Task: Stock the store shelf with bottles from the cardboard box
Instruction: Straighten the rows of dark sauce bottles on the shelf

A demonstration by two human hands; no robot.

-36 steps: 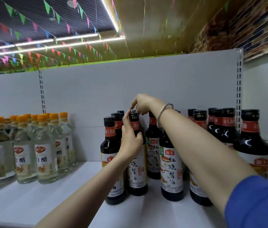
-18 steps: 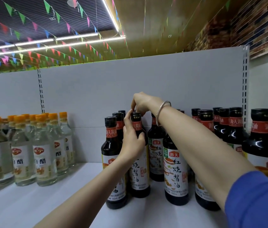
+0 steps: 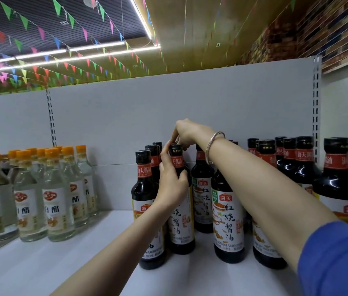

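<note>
Both hands are gripping one dark soy sauce bottle (image 3: pixel 179 212) standing upright on the shelf (image 3: pixel 40 272). Left hand (image 3: pixel 172 184) is wrapping its neck; right hand (image 3: pixel 187 133) is pinching its cap

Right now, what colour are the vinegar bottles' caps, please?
Orange caps on the vinegar bottles, head view.

Dark bottles (image 3: pixel 228 210) w/ red neck bands, orange-capped vinegar (image 3: pixel 59 201).

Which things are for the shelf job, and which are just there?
For the job: the dark soy sauce bottle held by the left hand and right hand; the shelf.
Just there: clear vinegar bottles; coloured flags.
</note>
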